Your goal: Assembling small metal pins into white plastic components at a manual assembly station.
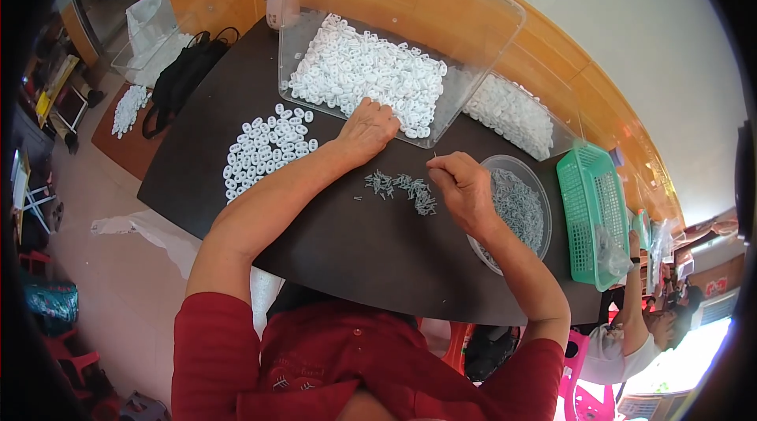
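My left hand (368, 131) reaches over the near edge of a clear plastic bin (475, 35), its fingers curled down among small white oval plastic pieces (367, 66). The fingertips are hidden, so what they grip does not show. Between thumb and forefinger, my right hand (464, 186) pinches a thin small screw (434, 155), pointing up. Beneath and between the hands lies a loose heap of grey screws (406, 189) on the dark table (347, 255). Left of my left forearm, many white two-holed oval pieces (264, 149) lie spread out.
Right of my right wrist stands a round clear tub (516, 204) of screws, with a green plastic basket (587, 216) beyond. Another clear box of white pieces (512, 116) sits behind. A pinkish bottle (281, 1) and black bag (181, 78) are at far left. Another person (631, 342) is at right.
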Available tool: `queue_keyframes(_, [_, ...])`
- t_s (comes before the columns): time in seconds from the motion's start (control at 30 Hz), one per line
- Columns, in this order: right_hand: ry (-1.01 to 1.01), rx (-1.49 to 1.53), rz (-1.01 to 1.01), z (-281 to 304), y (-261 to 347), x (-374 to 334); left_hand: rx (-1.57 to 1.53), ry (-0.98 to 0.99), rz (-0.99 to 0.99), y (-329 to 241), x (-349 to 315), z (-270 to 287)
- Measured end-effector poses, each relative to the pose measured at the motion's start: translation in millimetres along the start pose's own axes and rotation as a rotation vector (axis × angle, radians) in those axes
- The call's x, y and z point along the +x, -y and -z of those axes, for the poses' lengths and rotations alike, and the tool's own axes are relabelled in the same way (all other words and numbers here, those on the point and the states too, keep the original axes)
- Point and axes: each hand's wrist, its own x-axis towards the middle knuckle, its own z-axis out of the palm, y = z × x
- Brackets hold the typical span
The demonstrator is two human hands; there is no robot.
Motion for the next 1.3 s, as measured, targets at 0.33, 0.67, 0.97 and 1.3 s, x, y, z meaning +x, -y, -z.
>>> queue_keyframes(0.33, [0.046, 0.486, -0.439, -2.0, 19.6, -6.5, -1.341, -0.035, 0.776, -50.5, -24.8, 93.2])
queue_keyframes(0.67, [-0.044, 0.210, 0.180, -1.6, 55.3, -37.4, -1.587, -0.297, 0.947, -138.9, -54.5, 122.4])
queue_keyframes(0.97, [-0.115, -0.142, 0.639, 12.3, 31.7, -52.1, -1.462, -0.453, 1.053, -167.0, -55.9, 109.7])
queue_keyframes(1.3, [-0.276, 0.041, 0.175, 129.0, 19.1, -63.1, -0.723, -0.319, 0.987, -150.1, -123.2, 100.1])
